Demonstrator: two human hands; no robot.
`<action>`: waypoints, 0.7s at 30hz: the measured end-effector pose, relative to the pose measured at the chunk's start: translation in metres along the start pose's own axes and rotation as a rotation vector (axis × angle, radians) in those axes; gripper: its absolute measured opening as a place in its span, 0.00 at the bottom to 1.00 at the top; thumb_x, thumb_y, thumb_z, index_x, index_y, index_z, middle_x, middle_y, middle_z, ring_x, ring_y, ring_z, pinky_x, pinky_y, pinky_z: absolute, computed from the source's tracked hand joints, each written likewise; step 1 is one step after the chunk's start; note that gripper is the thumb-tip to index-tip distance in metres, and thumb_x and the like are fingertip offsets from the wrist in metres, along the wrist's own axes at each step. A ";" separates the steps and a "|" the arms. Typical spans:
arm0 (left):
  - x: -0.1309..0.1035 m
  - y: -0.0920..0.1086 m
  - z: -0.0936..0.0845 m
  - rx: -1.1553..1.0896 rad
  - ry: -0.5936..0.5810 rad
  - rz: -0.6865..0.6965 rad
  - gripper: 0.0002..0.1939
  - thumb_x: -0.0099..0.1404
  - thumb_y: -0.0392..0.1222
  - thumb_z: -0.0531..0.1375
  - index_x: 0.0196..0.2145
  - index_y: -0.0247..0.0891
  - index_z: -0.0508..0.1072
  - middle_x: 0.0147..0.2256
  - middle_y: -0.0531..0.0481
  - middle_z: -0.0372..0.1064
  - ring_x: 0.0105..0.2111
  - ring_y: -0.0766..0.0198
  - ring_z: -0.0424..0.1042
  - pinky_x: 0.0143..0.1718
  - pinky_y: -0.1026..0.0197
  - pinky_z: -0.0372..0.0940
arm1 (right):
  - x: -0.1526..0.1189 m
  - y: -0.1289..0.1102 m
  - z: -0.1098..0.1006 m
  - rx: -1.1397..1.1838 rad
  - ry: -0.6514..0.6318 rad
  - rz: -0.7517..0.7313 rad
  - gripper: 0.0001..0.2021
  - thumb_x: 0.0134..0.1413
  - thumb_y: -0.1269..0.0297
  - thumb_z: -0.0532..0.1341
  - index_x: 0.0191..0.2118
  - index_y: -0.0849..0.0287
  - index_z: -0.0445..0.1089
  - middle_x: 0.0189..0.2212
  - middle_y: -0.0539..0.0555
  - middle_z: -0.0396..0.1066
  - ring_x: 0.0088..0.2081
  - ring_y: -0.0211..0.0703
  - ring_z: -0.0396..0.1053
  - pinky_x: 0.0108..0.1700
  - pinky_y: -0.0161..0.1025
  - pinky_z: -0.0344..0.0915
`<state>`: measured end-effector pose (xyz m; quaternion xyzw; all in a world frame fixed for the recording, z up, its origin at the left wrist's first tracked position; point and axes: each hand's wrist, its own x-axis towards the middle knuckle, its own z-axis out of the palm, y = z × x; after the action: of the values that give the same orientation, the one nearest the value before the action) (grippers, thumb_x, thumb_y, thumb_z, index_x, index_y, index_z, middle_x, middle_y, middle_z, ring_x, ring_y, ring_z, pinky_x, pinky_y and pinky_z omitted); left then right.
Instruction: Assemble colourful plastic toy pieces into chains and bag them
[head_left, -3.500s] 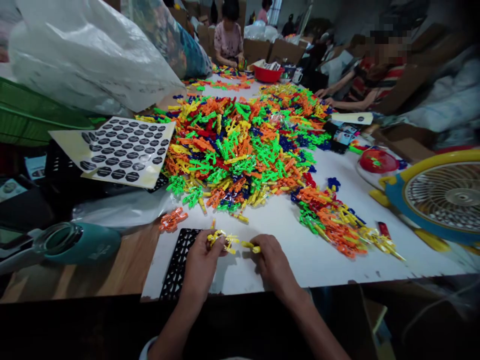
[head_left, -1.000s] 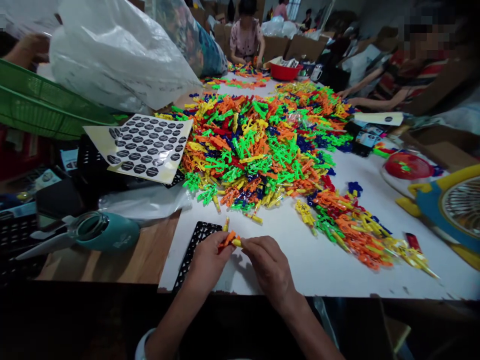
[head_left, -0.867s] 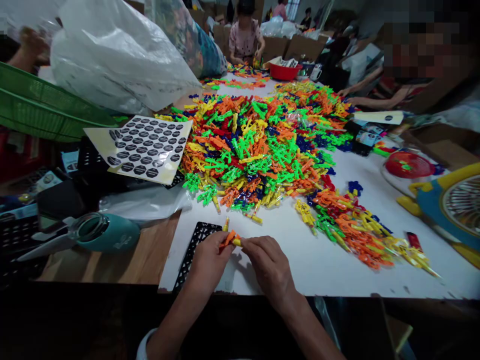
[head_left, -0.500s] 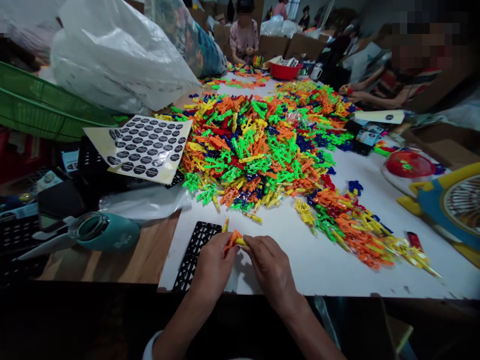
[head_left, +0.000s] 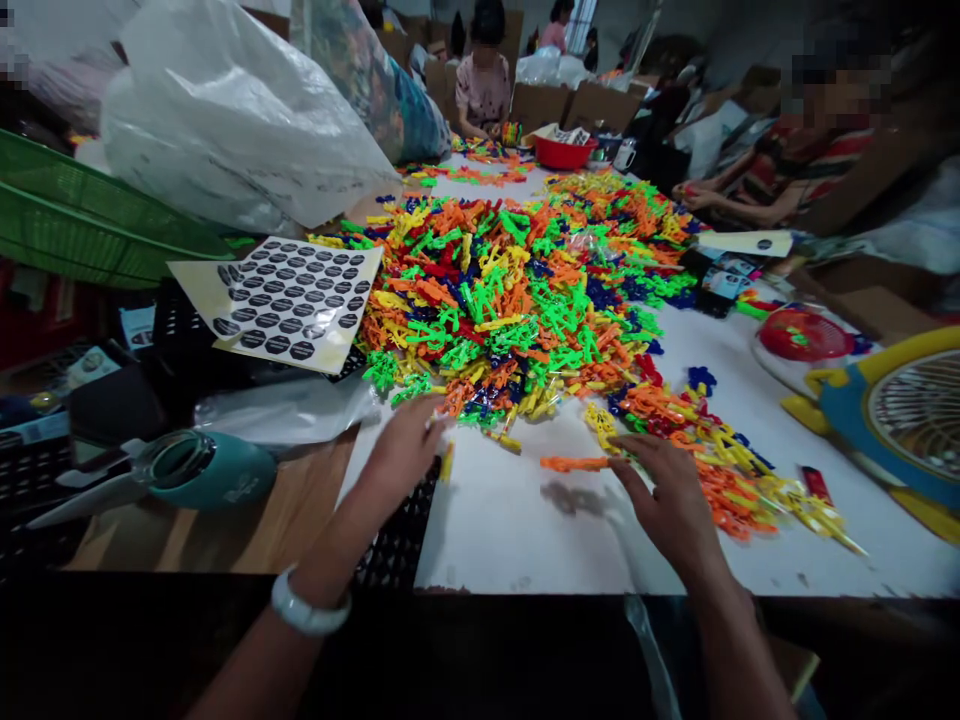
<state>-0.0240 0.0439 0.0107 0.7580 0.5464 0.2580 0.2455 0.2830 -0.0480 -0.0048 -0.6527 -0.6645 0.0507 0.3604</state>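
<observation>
My right hand (head_left: 667,495) pinches one end of a slim orange plastic toy (head_left: 574,463) and holds it above the white tabletop, over its shadow. To the right of that hand lies a smaller heap of wrapped toys (head_left: 735,490). My left hand (head_left: 405,445), a pale bangle on its wrist, reaches to the near-left edge of the big pile of colourful plastic toys (head_left: 510,300). Its thumb and fingers look apart, slightly blurred, with nothing visible between them. Beneath that forearm lies a black perforated tray (head_left: 397,535), partly covered. A small yellow piece (head_left: 447,462) lies beside the left hand.
A sheet of dark oval stickers (head_left: 289,300) lies left of the pile, above a teal bottle (head_left: 217,470). A green basket (head_left: 90,220) and plastic bag (head_left: 247,110) stand at left. A blue-and-yellow fan (head_left: 892,410) is at right. Other people sit around the table.
My hands were together over an orange and yellow piece; now they are apart. The left has moved forward-left to the pile, the right to the right with an orange toy.
</observation>
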 end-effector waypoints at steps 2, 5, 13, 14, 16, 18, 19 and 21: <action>0.029 -0.015 -0.002 0.213 0.081 -0.130 0.18 0.65 0.37 0.53 0.52 0.36 0.69 0.54 0.39 0.67 0.55 0.52 0.64 0.56 0.50 0.58 | 0.006 -0.004 0.011 -0.082 0.097 -0.055 0.11 0.58 0.61 0.58 0.40 0.57 0.75 0.40 0.60 0.72 0.44 0.53 0.67 0.49 0.51 0.62; 0.057 -0.026 0.003 0.288 0.127 -0.228 0.18 0.61 0.36 0.58 0.50 0.31 0.70 0.51 0.32 0.66 0.55 0.42 0.62 0.55 0.43 0.56 | 0.010 -0.044 0.054 0.061 -0.054 -0.135 0.12 0.61 0.70 0.53 0.43 0.57 0.74 0.39 0.58 0.71 0.41 0.47 0.67 0.44 0.43 0.65; 0.054 -0.044 -0.006 0.203 0.168 -0.355 0.23 0.51 0.41 0.68 0.44 0.30 0.71 0.44 0.35 0.68 0.49 0.44 0.67 0.48 0.50 0.62 | 0.016 -0.106 0.124 -0.113 -0.334 -0.422 0.06 0.59 0.71 0.59 0.41 0.58 0.71 0.43 0.58 0.70 0.43 0.49 0.64 0.45 0.44 0.62; 0.050 -0.046 -0.010 0.168 0.179 -0.366 0.22 0.51 0.41 0.67 0.43 0.31 0.71 0.42 0.37 0.69 0.47 0.47 0.68 0.46 0.51 0.63 | 0.014 -0.101 0.120 -0.089 -0.339 -0.387 0.04 0.59 0.70 0.59 0.39 0.58 0.71 0.42 0.58 0.70 0.43 0.49 0.64 0.45 0.43 0.61; 0.040 -0.048 -0.015 0.082 0.204 -0.380 0.19 0.54 0.41 0.65 0.43 0.33 0.70 0.40 0.42 0.71 0.42 0.52 0.70 0.43 0.54 0.64 | 0.009 -0.093 0.108 0.015 -0.332 -0.281 0.03 0.60 0.70 0.59 0.37 0.59 0.70 0.39 0.57 0.70 0.42 0.48 0.65 0.45 0.42 0.61; 0.026 -0.045 -0.014 -0.015 0.221 -0.366 0.15 0.59 0.44 0.61 0.43 0.35 0.70 0.38 0.47 0.72 0.38 0.58 0.71 0.40 0.58 0.65 | 0.003 -0.092 0.095 0.172 -0.328 -0.127 0.03 0.61 0.69 0.57 0.39 0.59 0.68 0.37 0.55 0.70 0.40 0.45 0.66 0.42 0.39 0.62; 0.018 -0.041 -0.012 -0.107 0.229 -0.347 0.14 0.60 0.46 0.59 0.41 0.36 0.70 0.37 0.49 0.72 0.37 0.60 0.71 0.38 0.60 0.65 | 0.000 -0.094 0.089 0.255 -0.334 -0.043 0.04 0.62 0.67 0.56 0.40 0.59 0.67 0.35 0.54 0.70 0.37 0.42 0.67 0.39 0.37 0.63; 0.001 -0.030 -0.006 -0.367 0.240 -0.314 0.13 0.61 0.49 0.58 0.38 0.37 0.70 0.34 0.51 0.72 0.34 0.62 0.71 0.36 0.61 0.65 | -0.007 -0.104 0.082 0.399 -0.362 0.095 0.06 0.62 0.63 0.56 0.41 0.58 0.66 0.31 0.50 0.70 0.30 0.38 0.66 0.33 0.33 0.61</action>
<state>-0.0487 0.0542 -0.0047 0.5708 0.6263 0.3998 0.3493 0.1511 -0.0362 -0.0116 -0.5797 -0.6635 0.3130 0.3545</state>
